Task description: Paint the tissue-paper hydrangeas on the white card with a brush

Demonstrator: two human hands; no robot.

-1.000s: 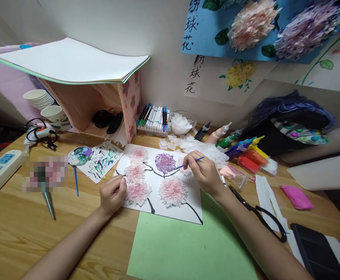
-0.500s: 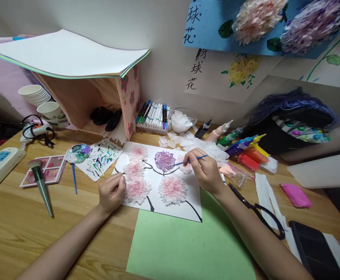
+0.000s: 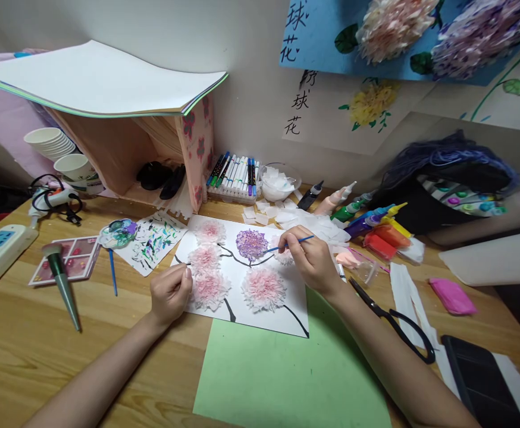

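Observation:
My right hand (image 3: 311,261) pinches a thin blue paintbrush (image 3: 307,240). The brush tip is at the right edge of a purple paper flower (image 3: 251,244); contact cannot be told. That flower sits on a white sheet (image 3: 235,270) with black painted stems. Several pink-and-white ruffled flowers, such as the lower one (image 3: 263,289), are on the same sheet, and one at the right is partly behind my right hand. Curled into a fist, my left hand (image 3: 171,292) rests at the sheet's left edge, beside the pink flowers. A green sheet (image 3: 282,374) lies partly under the white one.
Left of the sheet are a paint-smeared palette (image 3: 118,233), another blue brush (image 3: 113,272) and a large makeup-style brush (image 3: 62,285). Black scissors (image 3: 391,318) lie by my right forearm. Behind stand markers (image 3: 235,175), a bowl of paper pieces (image 3: 279,182) and paint bottles (image 3: 353,208).
The paintbrush and right hand have shifted very slightly, with the brush's handle end a little further left. My left hand stays in place.

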